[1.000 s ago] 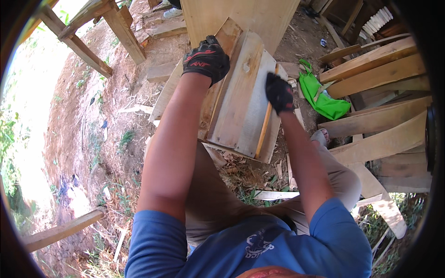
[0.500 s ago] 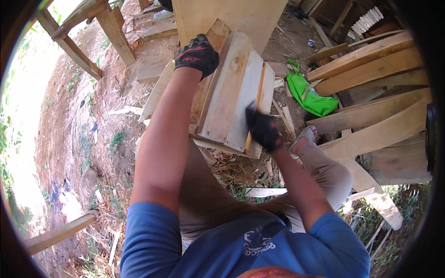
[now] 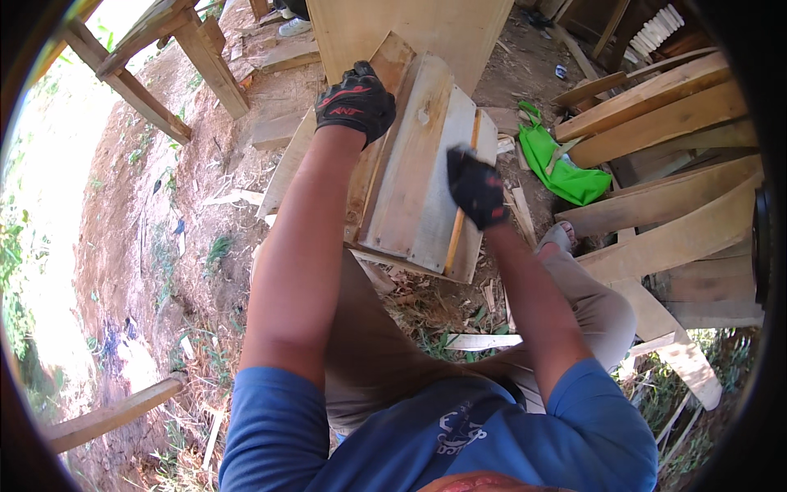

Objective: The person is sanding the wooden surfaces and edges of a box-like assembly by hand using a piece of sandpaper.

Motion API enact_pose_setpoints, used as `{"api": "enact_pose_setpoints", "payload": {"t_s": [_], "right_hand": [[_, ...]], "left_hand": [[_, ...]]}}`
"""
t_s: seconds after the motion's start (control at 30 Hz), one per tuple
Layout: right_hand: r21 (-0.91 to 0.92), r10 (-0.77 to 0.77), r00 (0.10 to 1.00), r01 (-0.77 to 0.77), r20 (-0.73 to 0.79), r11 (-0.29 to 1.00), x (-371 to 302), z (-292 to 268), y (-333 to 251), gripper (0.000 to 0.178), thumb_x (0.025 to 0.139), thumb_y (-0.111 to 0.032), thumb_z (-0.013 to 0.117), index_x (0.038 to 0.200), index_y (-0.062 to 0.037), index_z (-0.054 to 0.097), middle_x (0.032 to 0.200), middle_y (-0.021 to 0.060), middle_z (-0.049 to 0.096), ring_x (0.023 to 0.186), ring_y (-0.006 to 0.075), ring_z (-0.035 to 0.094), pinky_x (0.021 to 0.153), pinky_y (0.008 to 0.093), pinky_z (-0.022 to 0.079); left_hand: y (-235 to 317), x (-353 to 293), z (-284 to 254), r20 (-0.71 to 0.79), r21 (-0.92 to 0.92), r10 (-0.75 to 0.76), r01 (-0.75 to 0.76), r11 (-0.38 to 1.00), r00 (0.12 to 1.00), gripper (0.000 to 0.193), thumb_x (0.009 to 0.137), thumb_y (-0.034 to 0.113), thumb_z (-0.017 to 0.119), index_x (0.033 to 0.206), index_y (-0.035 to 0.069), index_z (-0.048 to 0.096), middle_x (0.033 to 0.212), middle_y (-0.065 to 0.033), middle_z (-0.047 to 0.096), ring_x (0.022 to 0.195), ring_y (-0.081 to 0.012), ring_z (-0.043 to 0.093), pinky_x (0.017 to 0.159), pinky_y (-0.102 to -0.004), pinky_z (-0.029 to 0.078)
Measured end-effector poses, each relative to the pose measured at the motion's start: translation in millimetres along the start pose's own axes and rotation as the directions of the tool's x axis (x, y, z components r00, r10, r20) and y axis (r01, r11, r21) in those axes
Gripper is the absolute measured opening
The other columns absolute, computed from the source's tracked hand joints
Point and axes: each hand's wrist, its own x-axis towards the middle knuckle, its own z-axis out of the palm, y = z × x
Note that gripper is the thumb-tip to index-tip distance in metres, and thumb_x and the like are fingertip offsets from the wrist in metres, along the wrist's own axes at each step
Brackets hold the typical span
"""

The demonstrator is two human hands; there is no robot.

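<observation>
A box-like piece made of wooden planks (image 3: 406,168) lies tilted in front of me, with a pale grey-white plank (image 3: 447,168) and a narrow orange-brown strip (image 3: 453,242) along its right side. My left hand (image 3: 357,102), in a black glove with red marks, is closed over the upper left edge of the brown plank (image 3: 393,56). My right hand (image 3: 477,189), gloved alike, is closed and rests on the right part of the piece, over the strip. Whatever sits under its fingers is hidden.
A large plywood panel (image 3: 402,20) stands behind the piece. To the right are a bright green bag (image 3: 566,172) and stacked curved planks (image 3: 664,123). A wooden trestle (image 3: 209,70) stands at the far left. Wood scraps (image 3: 484,342) litter the dirt floor around my legs.
My right hand has moved slightly up along the right side of the wooden piece. My left hand keeps its hold at the upper left edge. The whole view has shifted a little.
</observation>
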Motion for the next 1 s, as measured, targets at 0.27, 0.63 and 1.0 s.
{"api": "enact_pose_setpoints", "payload": {"t_s": [0.27, 0.63, 1.0], "right_hand": [[-0.081, 0.143, 0.989, -0.146, -0.046, 0.986, 133, 28, 67, 0.050, 0.109, -0.044, 0.042, 0.102, -0.0118, 0.080, 0.111, 0.0199, 0.077, 0.106, 0.0432, 0.073, 0.095, 0.0562, 0.057], [-0.423, -0.464, 0.886, 0.424, 0.008, 0.801, -114, -38, -59, 0.013, 0.103, -0.016, 0.054, 0.112, -0.0123, 0.062, 0.083, 0.0094, 0.060, 0.067, 0.0242, 0.063, 0.054, 0.0409, 0.052], [-0.089, -0.166, 0.986, 0.162, -0.032, 0.983, -53, -11, -46, 0.024, 0.108, -0.025, 0.050, 0.105, -0.0110, 0.069, 0.088, 0.0151, 0.072, 0.072, 0.0360, 0.071, 0.062, 0.0512, 0.057]], "left_hand": [[5, 7, 3, 0.007, 0.023, -0.015, 0.014, 1.000, 1.000, 0.080, 0.101, 0.047, 0.062, 0.157, -0.006, 0.041, 0.153, -0.0292, 0.057, 0.142, -0.0442, 0.056, 0.120, -0.0510, 0.045], [1, 3, -1, 0.027, 0.007, -0.016, 0.016, 1.000, 0.999, 0.084, 0.102, 0.047, 0.062, 0.161, -0.007, 0.036, 0.156, -0.0289, 0.055, 0.143, -0.0435, 0.055, 0.120, -0.0515, 0.045], [4, -4, 2, -0.025, 0.006, -0.013, 0.014, 1.000, 1.000, 0.079, 0.102, 0.046, 0.062, 0.156, -0.007, 0.041, 0.151, -0.0290, 0.059, 0.139, -0.0444, 0.059, 0.117, -0.0525, 0.047]]}}
